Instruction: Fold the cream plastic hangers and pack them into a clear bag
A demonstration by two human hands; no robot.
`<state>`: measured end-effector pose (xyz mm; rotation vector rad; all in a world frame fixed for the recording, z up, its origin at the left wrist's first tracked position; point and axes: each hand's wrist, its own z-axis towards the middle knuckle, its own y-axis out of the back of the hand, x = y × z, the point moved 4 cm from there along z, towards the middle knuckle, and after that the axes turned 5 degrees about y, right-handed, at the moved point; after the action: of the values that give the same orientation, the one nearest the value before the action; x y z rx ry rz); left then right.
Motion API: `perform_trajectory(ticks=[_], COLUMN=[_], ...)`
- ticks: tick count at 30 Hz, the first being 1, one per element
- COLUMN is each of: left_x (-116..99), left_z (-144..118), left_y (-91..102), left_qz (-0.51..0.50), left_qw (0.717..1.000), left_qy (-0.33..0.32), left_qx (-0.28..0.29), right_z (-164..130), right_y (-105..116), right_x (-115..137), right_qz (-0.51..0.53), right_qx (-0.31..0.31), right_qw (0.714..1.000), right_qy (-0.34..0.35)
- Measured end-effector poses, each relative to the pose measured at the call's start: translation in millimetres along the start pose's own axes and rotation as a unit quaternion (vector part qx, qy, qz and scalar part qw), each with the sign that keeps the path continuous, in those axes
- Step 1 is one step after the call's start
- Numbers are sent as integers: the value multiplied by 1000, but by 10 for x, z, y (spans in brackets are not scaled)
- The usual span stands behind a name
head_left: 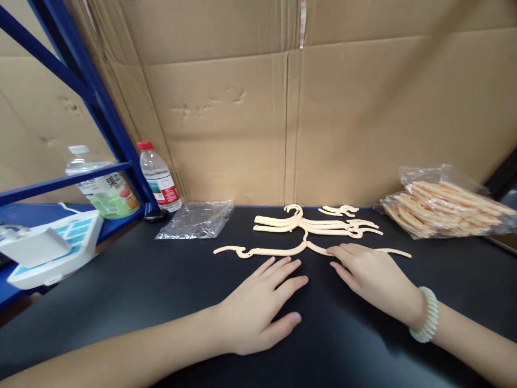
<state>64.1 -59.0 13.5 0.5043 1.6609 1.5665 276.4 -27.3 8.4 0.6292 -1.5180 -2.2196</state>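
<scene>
My left hand [260, 304] lies flat on the black table [161, 291], palm down, fingers spread, holding nothing. My right hand [369, 272], with a pale bead bracelet on its wrist, also rests flat; its fingertips touch the right arm of a cream plastic hanger [274, 251] that lies just beyond both hands. Behind that hanger sits a small heap of several more cream hangers [319, 223].
A clear bag full of hangers [444, 207] lies at the right. An empty clear bag [197, 220] lies left of the heap. Two water bottles [159, 178] [105, 186] stand by a blue rack [100, 102]. A white device [48, 245] sits on the left. Cardboard walls the back.
</scene>
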Motion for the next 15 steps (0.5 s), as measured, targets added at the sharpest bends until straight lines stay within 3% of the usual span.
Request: perform_trajectory(ticks=[15], left_x=[-6], left_z=[7], left_y=[5], left_qz=[-4], left_qw=[1000], left_qy=[-3], left_qx=[-3], right_z=[2], right_y=[-6], right_x=[-3], right_qz=[22], right_qx=[-8], right_qw=[1000], right_qy=[-1])
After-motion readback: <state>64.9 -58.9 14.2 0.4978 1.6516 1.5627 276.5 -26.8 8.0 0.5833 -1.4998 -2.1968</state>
